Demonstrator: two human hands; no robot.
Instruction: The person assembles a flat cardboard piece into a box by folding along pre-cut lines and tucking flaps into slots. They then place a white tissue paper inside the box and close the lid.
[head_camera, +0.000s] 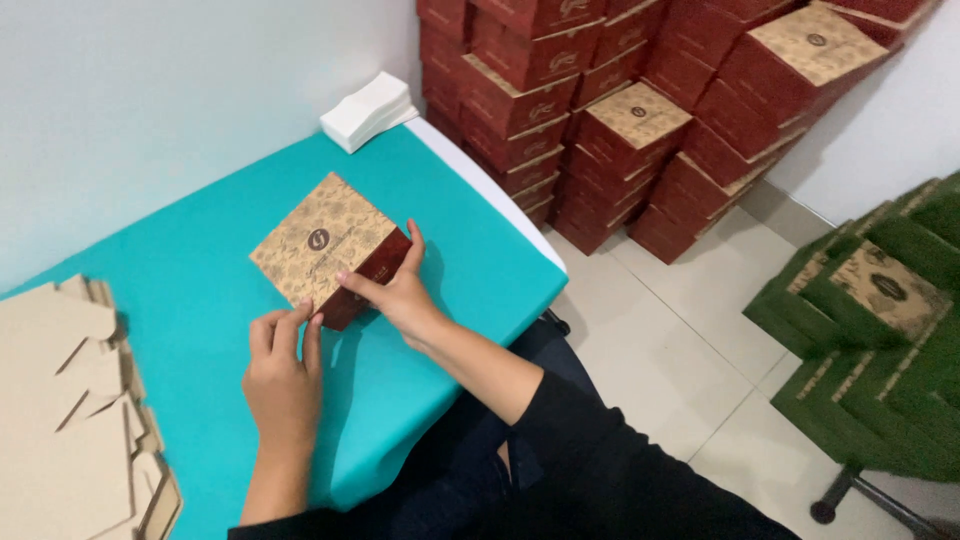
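A square box (322, 240) with a tan patterned lid and dark red sides rests on the teal table (200, 290). My right hand (400, 290) grips its near right side, thumb and fingers on the red wall. My left hand (285, 365) touches the box's near corner with its fingertips.
A stack of flat tan cardboard blanks (70, 420) lies at the table's left. White folded sheets (368, 110) sit at the far corner. Red boxes (620, 110) are piled against the wall; green boxes (880, 330) stand at the right on the tiled floor.
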